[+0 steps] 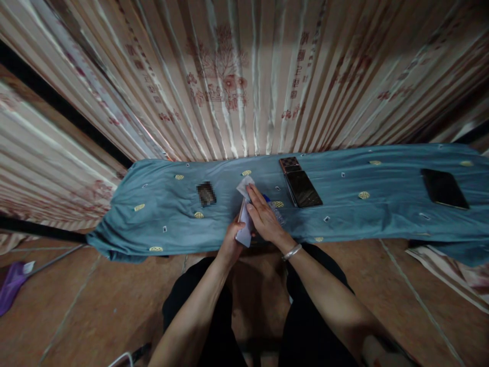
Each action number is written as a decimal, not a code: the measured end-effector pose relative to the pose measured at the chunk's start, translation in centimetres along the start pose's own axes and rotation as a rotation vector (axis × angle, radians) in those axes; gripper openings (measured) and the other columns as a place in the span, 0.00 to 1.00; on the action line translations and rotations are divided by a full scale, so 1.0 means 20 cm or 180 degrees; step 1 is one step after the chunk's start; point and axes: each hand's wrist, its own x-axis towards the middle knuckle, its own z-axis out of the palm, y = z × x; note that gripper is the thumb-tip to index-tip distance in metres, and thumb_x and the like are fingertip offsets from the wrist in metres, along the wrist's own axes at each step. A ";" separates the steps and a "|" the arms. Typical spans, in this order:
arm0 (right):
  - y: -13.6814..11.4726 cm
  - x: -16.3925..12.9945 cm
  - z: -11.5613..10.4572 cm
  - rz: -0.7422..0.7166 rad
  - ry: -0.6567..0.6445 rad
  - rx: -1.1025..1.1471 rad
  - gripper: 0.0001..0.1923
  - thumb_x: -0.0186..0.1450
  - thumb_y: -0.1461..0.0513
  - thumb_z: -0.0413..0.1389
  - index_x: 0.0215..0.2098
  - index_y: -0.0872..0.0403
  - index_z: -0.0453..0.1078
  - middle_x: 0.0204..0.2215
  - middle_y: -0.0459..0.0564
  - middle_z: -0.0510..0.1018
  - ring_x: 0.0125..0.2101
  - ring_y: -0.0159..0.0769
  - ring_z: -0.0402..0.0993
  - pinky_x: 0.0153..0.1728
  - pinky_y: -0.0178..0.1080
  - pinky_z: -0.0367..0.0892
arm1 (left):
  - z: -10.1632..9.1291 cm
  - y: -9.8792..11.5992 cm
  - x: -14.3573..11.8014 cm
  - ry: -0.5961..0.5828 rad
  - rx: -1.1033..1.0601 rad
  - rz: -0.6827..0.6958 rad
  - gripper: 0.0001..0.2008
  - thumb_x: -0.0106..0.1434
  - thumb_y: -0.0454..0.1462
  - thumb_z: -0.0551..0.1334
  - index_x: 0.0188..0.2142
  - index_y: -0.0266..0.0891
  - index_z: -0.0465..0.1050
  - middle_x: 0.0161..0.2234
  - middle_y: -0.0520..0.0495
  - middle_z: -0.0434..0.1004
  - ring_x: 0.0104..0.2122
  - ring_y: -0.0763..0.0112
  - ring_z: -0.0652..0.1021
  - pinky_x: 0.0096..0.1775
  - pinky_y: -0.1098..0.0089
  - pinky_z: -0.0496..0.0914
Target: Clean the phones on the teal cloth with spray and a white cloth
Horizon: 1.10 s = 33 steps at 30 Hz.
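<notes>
The left hand (230, 243) grips a pale packet (244, 232) while the right hand (263, 216) lies flat on it (nothing visibly opened yet), beside a phone (303, 188).

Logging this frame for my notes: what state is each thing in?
Left hand: gripping the white packet from below.
Right hand: flat on the packet.
Packet: held upright between the hands.
Phone: flat, screen dark.
Tablet: flat, screen dark.
Cloth: spread, wrinkled.
Bracelet: on the right wrist.

Both forearms reach forward between the knees; the left hand (230, 243) curls in a grip, the right hand (263, 216) lies flat, fingers extended.
</notes>
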 end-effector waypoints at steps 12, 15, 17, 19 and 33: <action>0.04 -0.01 0.02 0.0426 0.0050 0.0123 0.31 0.72 0.50 0.37 0.70 0.52 0.47 0.69 0.52 0.51 0.69 0.37 0.45 0.68 0.49 0.44 | 0.00 0.02 0.00 0.0195 -0.0294 -0.0117 0.23 0.45 0.38 0.62 0.43 0.34 0.74 0.36 0.44 0.80 0.41 0.59 0.79 0.39 0.65 0.74; 0.04 -0.01 0.03 0.0424 0.0066 0.0010 0.31 0.72 0.51 0.38 0.69 0.55 0.50 0.69 0.55 0.52 0.69 0.40 0.46 0.68 0.50 0.45 | 0.00 0.04 0.00 0.0334 -0.0535 -0.0239 0.24 0.46 0.37 0.61 0.44 0.32 0.73 0.34 0.43 0.81 0.43 0.56 0.79 0.44 0.62 0.74; 0.04 -0.01 0.03 0.0371 0.0153 -0.0103 0.29 0.72 0.52 0.39 0.67 0.56 0.55 0.68 0.55 0.54 0.68 0.41 0.47 0.68 0.51 0.46 | 0.00 0.05 0.00 0.0386 -0.0650 -0.0323 0.23 0.47 0.37 0.60 0.44 0.32 0.73 0.31 0.44 0.81 0.43 0.55 0.79 0.45 0.60 0.74; 0.05 -0.01 0.02 0.0239 0.0267 -0.0187 0.27 0.72 0.54 0.41 0.64 0.56 0.60 0.68 0.56 0.56 0.68 0.43 0.49 0.67 0.52 0.48 | 0.00 0.06 0.00 0.0404 -0.0718 -0.0380 0.20 0.48 0.37 0.60 0.41 0.32 0.74 0.29 0.44 0.81 0.42 0.56 0.80 0.45 0.60 0.74; 0.03 -0.04 0.03 -0.0276 0.0470 -0.0520 0.23 0.70 0.64 0.43 0.61 0.54 0.66 0.59 0.58 0.69 0.58 0.46 0.64 0.59 0.54 0.62 | -0.01 0.07 0.00 0.0534 -0.0900 -0.0419 0.16 0.64 0.41 0.55 0.42 0.33 0.76 0.33 0.44 0.81 0.30 0.66 0.79 0.39 0.64 0.75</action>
